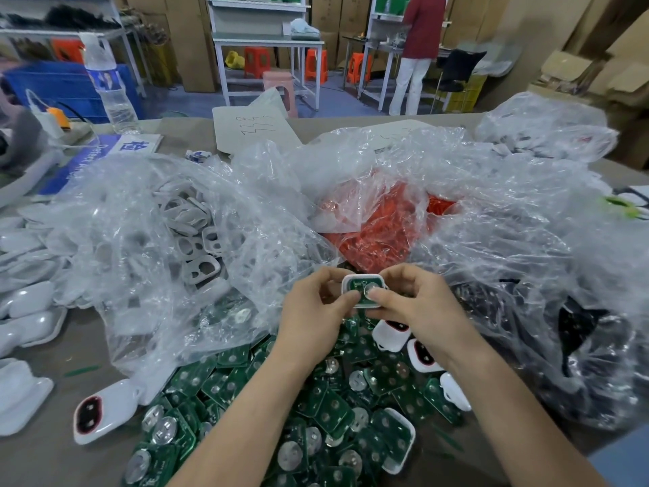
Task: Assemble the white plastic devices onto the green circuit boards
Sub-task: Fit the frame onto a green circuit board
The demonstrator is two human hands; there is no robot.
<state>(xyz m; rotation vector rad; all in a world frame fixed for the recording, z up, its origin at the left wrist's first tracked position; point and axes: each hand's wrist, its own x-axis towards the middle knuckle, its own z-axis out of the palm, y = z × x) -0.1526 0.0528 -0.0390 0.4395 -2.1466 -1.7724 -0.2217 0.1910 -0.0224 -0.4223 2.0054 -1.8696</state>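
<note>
The two hands meet over the near middle of the table. The left hand [316, 311] and the right hand [421, 311] together hold one white shell [362, 277] with one green board [356, 285] seated inside it, face up. Each hand's fingers are curled round the back of the shell. The two thumbs press on the board side by side, their tips almost touching.

Under the forearms lies a pile of green boards [316, 416], loose and overlapping, too many to count. Three white devices [389, 330] with dark red windows show around it. One lies alone left of the pile, and two lie just below the right wrist. One more shell [407, 425] rests in the near right part of the pile with boards lying in it.

Four clear plastic bags ring the work. The left bag [140, 212] holds white frames, and the middle bag [351, 163] holds red parts. The right bag [526, 275] holds dark parts, and what is in the far bag [544, 124] at the back right is unclear. Glossy white covers [28, 304] are heaped at the table's left edge, and their number is hard to tell.

At the back left stands one water bottle [109, 79]. Beyond the table, one person [418, 47] stands at a workbench, facing away.
</note>
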